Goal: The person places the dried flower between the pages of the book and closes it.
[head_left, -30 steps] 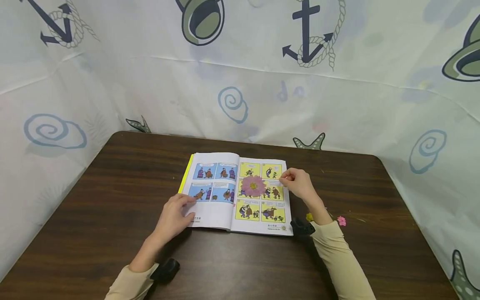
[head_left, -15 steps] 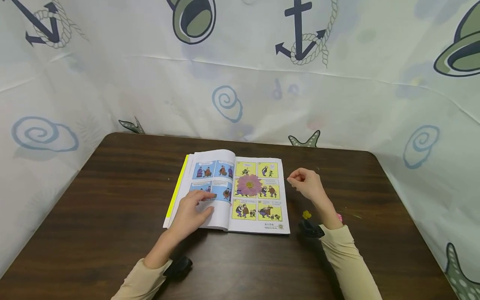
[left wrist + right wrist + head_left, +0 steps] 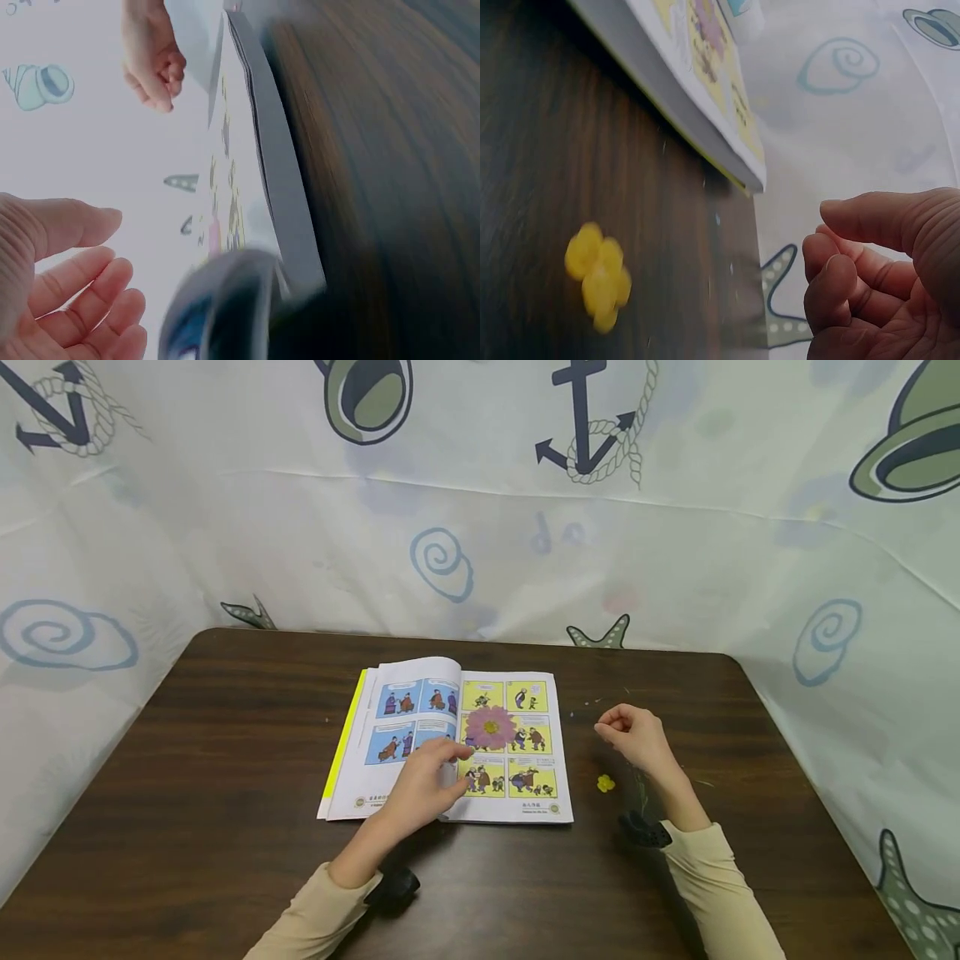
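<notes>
An open comic book (image 3: 525,814) lies on the table, its left-hand pages bowed up near the spine. Flat on the right-hand page is a pinkish-purple flower (image 3: 490,727). My left hand (image 3: 426,783) hovers over the book's lower middle, fingertips by the spine and left of the flower. The left wrist view shows its fingers (image 3: 90,300) relaxed and apart from the thumb, with nothing between them. My right hand (image 3: 636,739) hangs above the table to the right of the book. Its fingers are loosely curled, thumb near the index finger, and nothing shows between them.
A small yellow flower (image 3: 605,783) lies on the dark wooden table (image 3: 187,777) between the book and my right wrist. Tiny pale bits and a thin stem (image 3: 642,793) are scattered nearby. A patterned curtain (image 3: 300,552) hangs behind the table's far edge.
My left hand has moved right from the left page to the spine, while the left-hand pages have spread and bowed. My right hand has withdrawn rightward from the page edge. The view has shifted.
</notes>
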